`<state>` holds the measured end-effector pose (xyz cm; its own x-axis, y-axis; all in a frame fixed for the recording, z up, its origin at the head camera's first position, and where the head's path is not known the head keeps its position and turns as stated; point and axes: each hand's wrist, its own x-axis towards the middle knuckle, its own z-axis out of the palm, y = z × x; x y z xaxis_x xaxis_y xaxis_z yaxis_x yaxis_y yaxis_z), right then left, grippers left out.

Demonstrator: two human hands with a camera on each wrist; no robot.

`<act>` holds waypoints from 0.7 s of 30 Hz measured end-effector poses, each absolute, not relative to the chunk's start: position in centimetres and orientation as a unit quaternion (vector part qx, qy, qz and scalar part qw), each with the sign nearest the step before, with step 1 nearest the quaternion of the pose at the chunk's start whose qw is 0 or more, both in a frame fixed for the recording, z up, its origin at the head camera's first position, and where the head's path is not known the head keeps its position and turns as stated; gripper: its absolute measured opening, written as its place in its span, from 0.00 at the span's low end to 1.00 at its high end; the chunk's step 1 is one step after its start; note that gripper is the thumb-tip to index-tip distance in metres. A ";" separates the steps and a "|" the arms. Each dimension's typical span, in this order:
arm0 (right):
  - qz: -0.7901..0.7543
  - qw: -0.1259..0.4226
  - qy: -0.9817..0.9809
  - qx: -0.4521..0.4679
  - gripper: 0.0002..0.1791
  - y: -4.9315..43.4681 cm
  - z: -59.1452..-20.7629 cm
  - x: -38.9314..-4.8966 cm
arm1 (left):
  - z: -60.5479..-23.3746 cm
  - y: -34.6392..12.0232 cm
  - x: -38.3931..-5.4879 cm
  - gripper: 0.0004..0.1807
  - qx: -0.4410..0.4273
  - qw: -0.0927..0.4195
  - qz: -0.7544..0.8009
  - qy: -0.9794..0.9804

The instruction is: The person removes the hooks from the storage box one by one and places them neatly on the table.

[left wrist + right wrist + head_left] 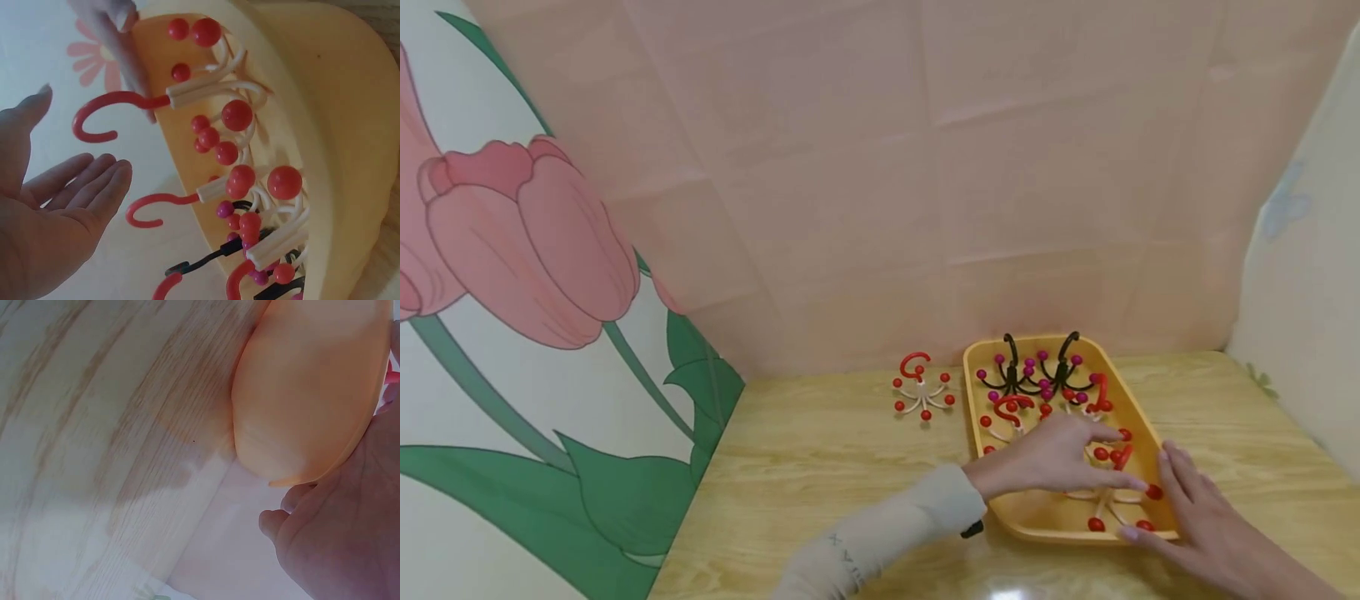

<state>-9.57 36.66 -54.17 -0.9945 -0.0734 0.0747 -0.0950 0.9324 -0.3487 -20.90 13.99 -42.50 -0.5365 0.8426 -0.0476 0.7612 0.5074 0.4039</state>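
The red-topped white hook stands in the near end of the yellow tray, its legs tipped with red balls. The left hand hangs over the tray beside this hook, spread wide, thumb well apart from the straight fingers; the left wrist view shows a gap between them, and the hand holds nothing. The right hand rests against the tray's near right corner, fingers stretched along the outer wall and thumb by the near rim.

Farther along the tray stand a second red-and-white hook on its left side and a third red-and-white hook on its right. Two black hooks with purple balls fill its far end. Outside, left of the tray, a separate red-and-white hook stands on the wooden bench. Behind the tray hangs a creased pinkish sheet; far to its left is a tulip picture.
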 end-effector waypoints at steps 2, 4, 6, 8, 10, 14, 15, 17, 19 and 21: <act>0.179 0.032 -0.982 0.043 0.69 36.7 -54.2 -9.6 | -42.6 14.3 -20.8 0.35 0.473 0.111 0.154 0.860; 0.179 0.029 -0.983 0.042 0.69 36.7 -54.2 -9.6 | -42.7 14.5 -20.6 0.34 0.472 0.112 0.148 0.862; 0.178 0.027 -0.983 0.041 0.69 36.7 -54.1 -9.6 | -42.8 14.6 -20.5 0.34 0.473 0.112 0.144 0.862; 0.179 0.027 -0.983 0.041 0.68 36.6 -54.0 -9.6 | -43.0 14.7 -20.5 0.33 0.474 0.111 0.142 0.862; 0.184 0.029 -0.982 0.042 0.68 36.5 -54.0 -9.6 | -43.3 14.7 -20.5 0.31 0.477 0.109 0.146 0.860; 0.182 0.033 -0.982 0.045 0.67 36.4 -54.1 -9.5 | -43.8 14.5 -20.7 0.27 0.488 0.103 0.151 0.853; 0.180 0.032 -0.982 0.045 0.67 36.4 -54.1 -9.5 | -43.9 14.5 -20.8 0.27 0.490 0.105 0.153 0.852; 0.182 0.037 -0.981 0.049 0.67 36.4 -54.1 -9.5 | -44.0 14.4 -20.9 0.26 0.493 0.110 0.158 0.849; 0.177 0.034 -0.983 0.045 0.67 36.4 -54.1 -9.5 | -44.1 14.3 -20.9 0.25 0.490 0.116 0.162 0.849; 0.175 0.028 -0.983 0.041 0.67 36.4 -54.0 -9.5 | -44.1 14.1 -21.0 0.25 0.482 0.124 0.168 0.851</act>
<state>-9.53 36.38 -54.03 -0.9951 -0.0707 0.0691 -0.0902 0.9353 -0.3423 -21.01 14.13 -44.14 -0.5035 0.8625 -0.0495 0.7791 0.4781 0.4056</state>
